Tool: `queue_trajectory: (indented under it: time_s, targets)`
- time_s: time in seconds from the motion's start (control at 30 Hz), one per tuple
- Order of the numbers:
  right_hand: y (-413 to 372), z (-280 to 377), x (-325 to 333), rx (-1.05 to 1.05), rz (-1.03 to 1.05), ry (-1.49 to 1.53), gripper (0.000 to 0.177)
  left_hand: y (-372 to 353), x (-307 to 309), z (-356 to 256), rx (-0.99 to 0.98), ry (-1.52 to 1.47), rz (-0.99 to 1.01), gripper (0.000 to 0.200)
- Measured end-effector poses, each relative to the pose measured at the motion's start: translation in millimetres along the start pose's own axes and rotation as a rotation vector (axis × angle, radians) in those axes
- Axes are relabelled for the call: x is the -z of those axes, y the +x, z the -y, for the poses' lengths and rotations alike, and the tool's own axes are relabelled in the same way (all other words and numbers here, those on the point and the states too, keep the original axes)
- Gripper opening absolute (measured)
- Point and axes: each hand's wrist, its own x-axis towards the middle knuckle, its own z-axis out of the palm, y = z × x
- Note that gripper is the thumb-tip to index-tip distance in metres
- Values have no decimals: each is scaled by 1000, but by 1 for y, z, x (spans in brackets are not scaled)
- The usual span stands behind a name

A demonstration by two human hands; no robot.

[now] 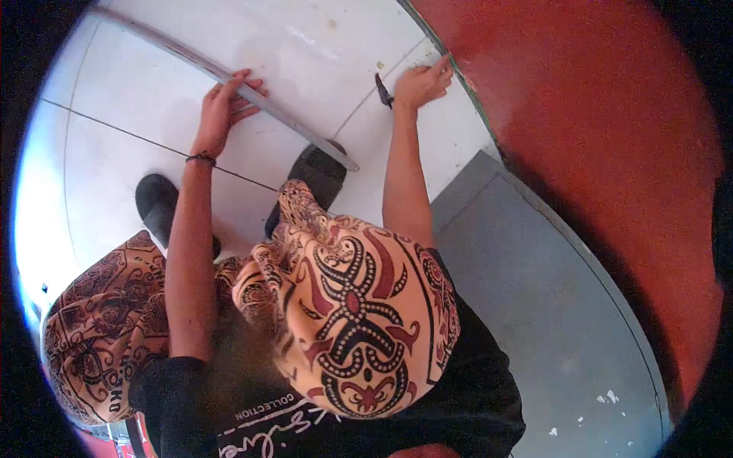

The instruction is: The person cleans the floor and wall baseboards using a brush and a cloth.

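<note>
A long, narrow grey strip (286, 120) slants across the white floor (141, 88).

I wear a black T-shirt (489, 389) with short sleeves. It has white curly writing (259, 441) and the small white word "COLLECTION" (263, 408). My loose pants (355, 301) are light orange, with black and dark red swirls and rows of pale dots. My shoes (319, 169) are black. A thin dark bracelet (201, 159) goes around my left wrist (205, 149).

Left hand (223, 107) extended forward, fingers (246, 114) spread; right hand (420, 85) extended forward, index finger (440, 65) outstretched.
</note>
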Motion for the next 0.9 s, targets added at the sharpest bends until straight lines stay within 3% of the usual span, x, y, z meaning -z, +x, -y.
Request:
queue_trajectory:
  time_s: [0.4,0.7,0.8,0.9]
  targets:
    - [-1,0,0,41,-9,-39,63,-4,0,-2,18,6,12,47]
    - [1,-1,1,30,-7,-16,60,-5,-4,-4,12,2,-4,40]
    - [2,-6,0,15,-26,17,57,-3,-2,-1,26,11,29,49]
    - [2,-4,8,53,107,5,55,-2,-4,0,12,-26,13,40]
